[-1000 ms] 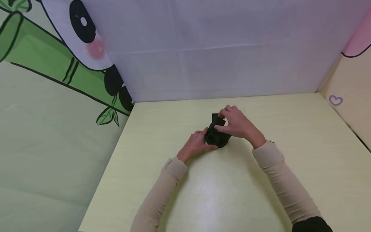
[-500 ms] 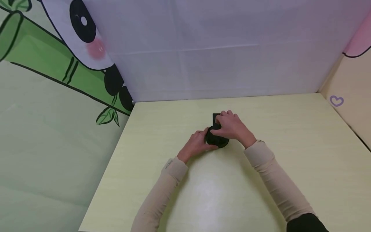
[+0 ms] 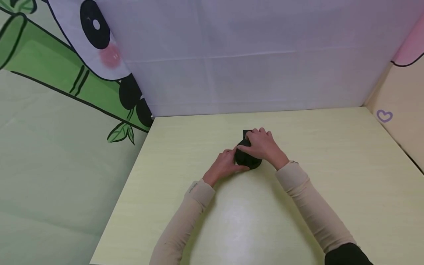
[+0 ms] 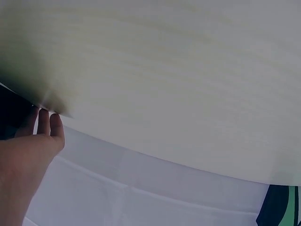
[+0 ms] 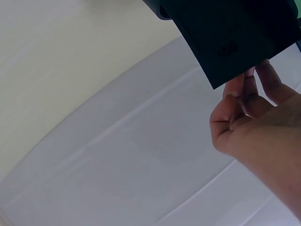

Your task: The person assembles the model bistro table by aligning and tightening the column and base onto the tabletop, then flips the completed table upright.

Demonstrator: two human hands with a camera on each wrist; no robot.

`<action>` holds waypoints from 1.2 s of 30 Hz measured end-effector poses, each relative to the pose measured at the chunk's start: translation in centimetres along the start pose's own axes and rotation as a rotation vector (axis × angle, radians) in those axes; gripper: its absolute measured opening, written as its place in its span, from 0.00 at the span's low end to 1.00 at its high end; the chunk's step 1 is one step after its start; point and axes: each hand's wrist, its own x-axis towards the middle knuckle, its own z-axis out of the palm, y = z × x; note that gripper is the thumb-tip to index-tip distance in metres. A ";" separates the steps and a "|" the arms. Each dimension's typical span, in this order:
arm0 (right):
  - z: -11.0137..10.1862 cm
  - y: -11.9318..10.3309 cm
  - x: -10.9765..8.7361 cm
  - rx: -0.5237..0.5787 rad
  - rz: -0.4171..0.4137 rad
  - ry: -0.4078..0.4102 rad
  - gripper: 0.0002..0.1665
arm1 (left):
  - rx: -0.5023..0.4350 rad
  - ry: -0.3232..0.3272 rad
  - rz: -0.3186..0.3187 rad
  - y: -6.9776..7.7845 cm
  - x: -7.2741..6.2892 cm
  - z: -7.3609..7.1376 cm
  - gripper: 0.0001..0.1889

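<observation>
A black object with a round base [image 3: 246, 159] and a flat rectangular upright part [image 3: 246, 133] stands on the pale table; its exact kind does not show. My left hand [image 3: 224, 163] holds the base from the left, thumb along its near side. From above right, my right hand [image 3: 264, 146] grips the upper part between thumb and bent fingers, covering much of it. In the right wrist view, the right hand [image 5: 256, 110] has its fingertips at the edge of a dark flat panel [image 5: 230, 44] with faint lettering. The left wrist view shows the left hand [image 4: 33, 150] beside the dark object [image 4: 14, 113].
The pale wooden table [image 3: 228, 228] runs back to a white cloth wall [image 3: 248, 73]. A green printed cloth with a panda picture [image 3: 96, 84] hangs at the left. A beige panel with a purple heart [image 3: 384, 115] borders the right side.
My right hand has moved left and slightly down over the black object, covering the round opening and more of the upright part. The left hand has stayed in place.
</observation>
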 end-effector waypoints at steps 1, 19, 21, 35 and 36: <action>0.0 0.0 -0.1 0.003 -0.011 -0.001 0.30 | 0.000 0.000 -0.001 0.0 0.0 0.0 0.47; -0.6 0.1 -1.9 -0.080 -0.088 0.016 0.29 | 0.011 -0.010 -0.035 -0.1 0.0 -0.1 0.49; -0.5 -0.1 -1.9 -0.106 -0.089 0.030 0.27 | 0.015 -0.005 -0.034 -0.1 0.0 -0.1 0.49; -0.3 -0.6 -2.0 -0.186 -0.080 0.089 0.29 | 0.043 0.002 -0.057 0.1 0.4 -0.1 0.51; -0.2 -0.6 -2.1 -0.187 -0.080 0.095 0.29 | 0.041 0.005 -0.053 0.1 0.5 -0.1 0.51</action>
